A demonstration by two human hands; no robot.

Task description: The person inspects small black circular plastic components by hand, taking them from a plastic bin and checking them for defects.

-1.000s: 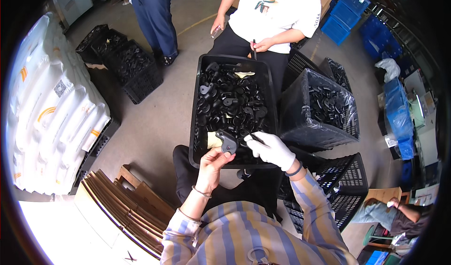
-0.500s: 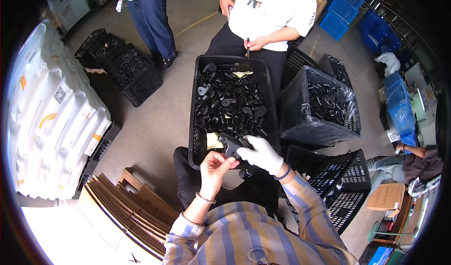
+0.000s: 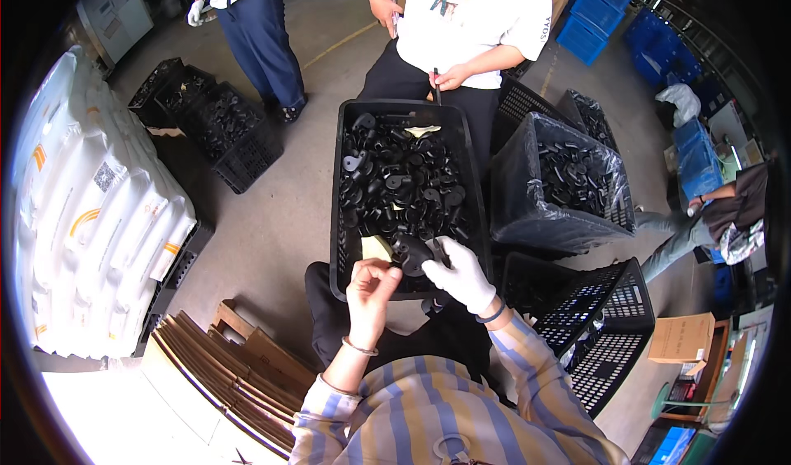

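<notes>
My right hand [image 3: 463, 279], in a white glove, grips a black moulded plastic part [image 3: 411, 253] with a rounded end above the near end of a black bin [image 3: 338, 201]. Just left of it is my bare left hand [image 3: 372, 294], thumb and fingers pinched together. Anything within that pinch is too small or hidden to make out. Many similar black plastic parts [image 3: 404, 181] lie heaped in the bin. Beside my left fingers a pale yellow piece [image 3: 376, 248] rests among them.
Across the bin sits a person in a white shirt [image 3: 486, 20], holding a thin dark tool [image 3: 437, 86]. At right stand a plastic-lined crate [image 3: 527, 193] of black parts and a tilted perforated crate [image 3: 610, 341]. Stacked white sacks [image 3: 99, 218] and flattened cardboard [image 3: 214, 383] are at left.
My left fingers have come off the black part and drawn slightly left. My right hand still holds the part, now turned differently. At far right a person has shifted.
</notes>
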